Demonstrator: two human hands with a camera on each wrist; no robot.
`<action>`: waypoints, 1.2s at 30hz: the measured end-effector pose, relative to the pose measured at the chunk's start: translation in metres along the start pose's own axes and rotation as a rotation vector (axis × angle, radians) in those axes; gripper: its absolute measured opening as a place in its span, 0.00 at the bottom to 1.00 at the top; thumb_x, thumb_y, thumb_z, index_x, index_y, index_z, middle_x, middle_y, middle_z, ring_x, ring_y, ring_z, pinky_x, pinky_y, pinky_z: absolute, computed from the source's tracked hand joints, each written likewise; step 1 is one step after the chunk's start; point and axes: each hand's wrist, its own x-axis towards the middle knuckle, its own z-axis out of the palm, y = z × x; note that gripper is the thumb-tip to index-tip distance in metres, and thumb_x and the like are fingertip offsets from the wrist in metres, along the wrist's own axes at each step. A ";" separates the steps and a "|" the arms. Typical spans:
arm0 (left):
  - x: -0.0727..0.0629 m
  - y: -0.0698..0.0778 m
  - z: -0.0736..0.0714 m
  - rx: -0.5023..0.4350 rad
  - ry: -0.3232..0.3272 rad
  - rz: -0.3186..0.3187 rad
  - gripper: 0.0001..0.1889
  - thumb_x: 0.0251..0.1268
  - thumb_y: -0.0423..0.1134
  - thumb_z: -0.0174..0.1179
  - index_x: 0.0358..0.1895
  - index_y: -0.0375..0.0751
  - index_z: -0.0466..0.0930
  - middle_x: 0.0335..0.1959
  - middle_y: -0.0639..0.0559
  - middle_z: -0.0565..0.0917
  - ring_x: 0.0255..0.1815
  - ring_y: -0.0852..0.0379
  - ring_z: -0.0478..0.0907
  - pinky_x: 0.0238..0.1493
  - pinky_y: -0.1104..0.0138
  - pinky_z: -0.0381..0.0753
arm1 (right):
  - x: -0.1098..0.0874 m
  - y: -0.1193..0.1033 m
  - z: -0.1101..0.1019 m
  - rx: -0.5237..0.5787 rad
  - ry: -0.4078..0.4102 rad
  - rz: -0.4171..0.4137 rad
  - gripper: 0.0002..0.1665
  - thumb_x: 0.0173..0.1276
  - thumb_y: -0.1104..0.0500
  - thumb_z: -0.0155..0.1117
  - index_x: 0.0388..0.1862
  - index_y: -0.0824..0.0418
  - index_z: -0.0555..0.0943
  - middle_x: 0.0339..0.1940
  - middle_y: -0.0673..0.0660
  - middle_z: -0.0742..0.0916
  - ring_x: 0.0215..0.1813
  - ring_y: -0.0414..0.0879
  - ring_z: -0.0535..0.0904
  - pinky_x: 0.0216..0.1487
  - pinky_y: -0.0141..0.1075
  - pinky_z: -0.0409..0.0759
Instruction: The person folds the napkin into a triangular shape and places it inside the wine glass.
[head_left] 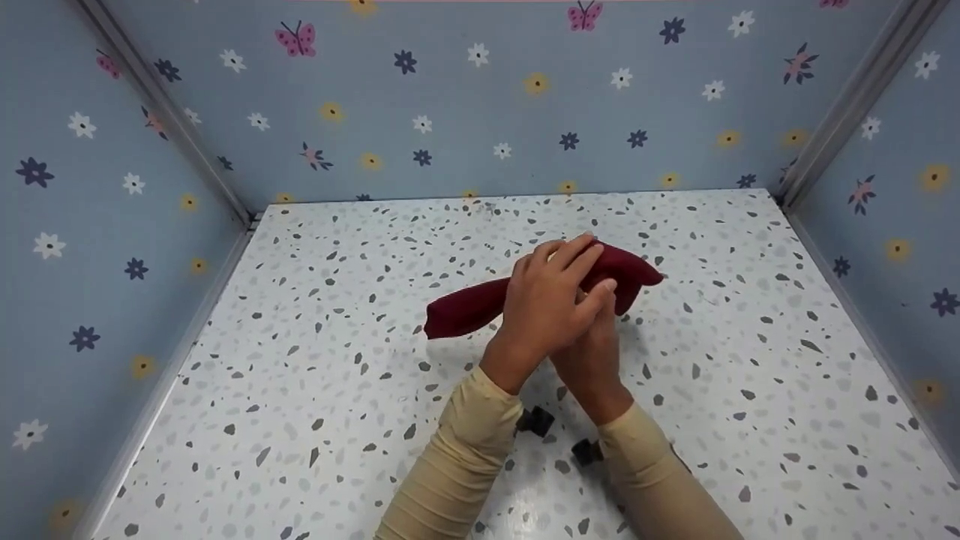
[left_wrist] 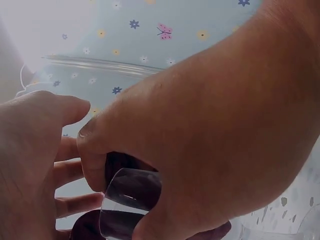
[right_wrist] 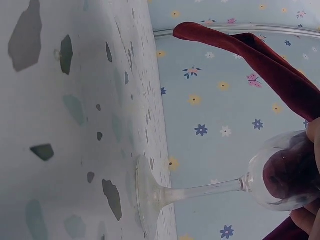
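A dark red cloth (head_left: 469, 307) droops out to both sides of my hands, and part of it is bunched inside a clear wine glass (right_wrist: 210, 190). The glass is upright, with its foot low at the terrazzo-patterned tabletop; in the head view my hands hide it. My left hand (head_left: 544, 296) lies over the top, its fingers bent over the cloth and holding it at the glass's mouth. Below and beside it, my right hand (head_left: 592, 352) grips the bowl, thumb and fingers on either side of the glass in the left wrist view.
The speckled tabletop (head_left: 337, 420) is bordered by a back wall panel (head_left: 465, 105) and two side panels, all blue with flowers and butterflies. Metal strips run up the corners. Small black wrist mounts (head_left: 536, 421) show below both sleeves.
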 end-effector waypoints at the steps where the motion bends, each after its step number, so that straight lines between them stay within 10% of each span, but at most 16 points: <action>1: 0.001 0.001 0.000 0.006 -0.009 0.001 0.26 0.75 0.57 0.51 0.69 0.52 0.76 0.71 0.57 0.72 0.68 0.53 0.69 0.66 0.53 0.68 | 0.000 0.001 0.000 -0.002 0.001 -0.002 0.28 0.63 0.67 0.70 0.62 0.70 0.76 0.59 0.64 0.83 0.58 0.60 0.77 0.63 0.55 0.73; 36: 0.007 0.002 0.015 0.089 -0.065 -0.046 0.20 0.73 0.54 0.51 0.59 0.53 0.83 0.63 0.60 0.79 0.62 0.52 0.73 0.67 0.49 0.64 | 0.005 0.005 0.001 -0.146 -0.005 -0.016 0.18 0.65 0.68 0.66 0.53 0.74 0.77 0.46 0.66 0.84 0.48 0.63 0.76 0.52 0.51 0.80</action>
